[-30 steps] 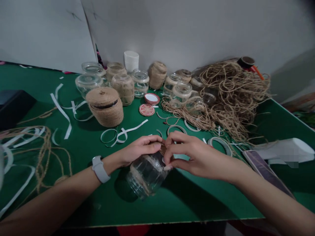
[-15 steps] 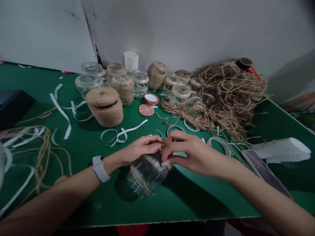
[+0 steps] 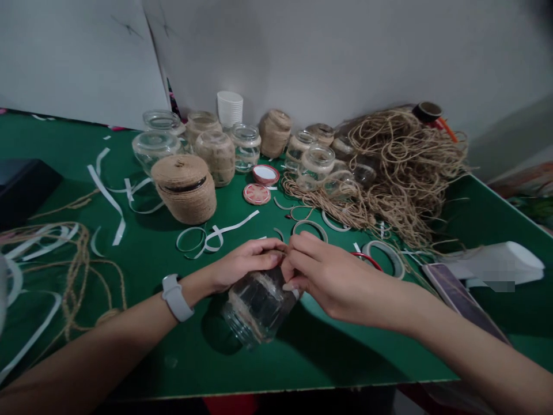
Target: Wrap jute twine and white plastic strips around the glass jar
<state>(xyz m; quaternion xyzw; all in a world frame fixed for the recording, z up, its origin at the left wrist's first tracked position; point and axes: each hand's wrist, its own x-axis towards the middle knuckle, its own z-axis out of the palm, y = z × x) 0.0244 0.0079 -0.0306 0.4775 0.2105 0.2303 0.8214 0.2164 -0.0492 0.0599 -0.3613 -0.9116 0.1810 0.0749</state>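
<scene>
A clear glass jar (image 3: pixel 259 305) lies tilted on its side near the table's front edge, its threaded mouth facing me and to the left. Twine bands show around it. My left hand (image 3: pixel 244 262), with a grey watch on the wrist, wraps over the jar's upper left side and holds it. My right hand (image 3: pixel 317 268) is closed in a pinch at the jar's base end on the right; a small white bit shows at the fingertips, too small to name. The base itself is hidden behind both hands.
Twine-wrapped jars (image 3: pixel 184 187) and bare jars (image 3: pixel 317 164) stand along the back. A heap of twine (image 3: pixel 401 155) lies at the back right. Tape rolls (image 3: pixel 391 259), a phone (image 3: pixel 460 297), a white glue gun or similar tool (image 3: pixel 496 262) and white strips (image 3: pixel 106 196) lie around.
My right hand has turned, its fingers curling more tightly at the jar's base. A red ring shape now shows beyond the right wrist. The left hand and jar stay in place.
</scene>
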